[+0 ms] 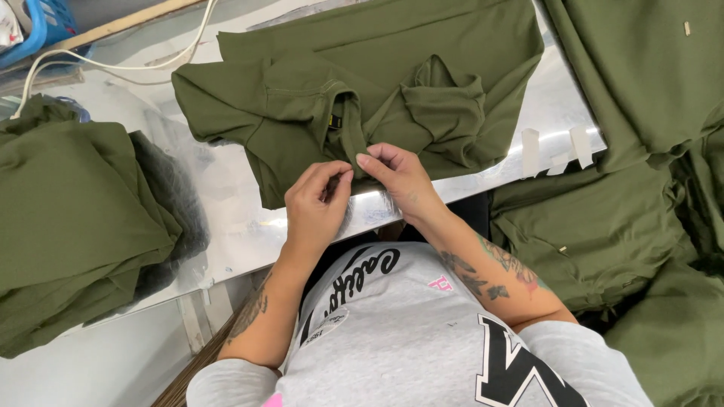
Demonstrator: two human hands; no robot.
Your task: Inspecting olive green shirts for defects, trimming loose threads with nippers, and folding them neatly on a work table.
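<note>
An olive-green shirt lies folded on a shiny metal table, its collar turned toward me. My left hand and my right hand meet at the shirt's near edge, just below the collar. Both hands pinch the fabric edge between thumb and fingertips. The fingertips almost touch each other.
A stack of folded olive shirts sits at the left. More olive garments pile up at the right. Strips of white tape stick to the table's right edge. A white cord and a blue basket lie at the far left.
</note>
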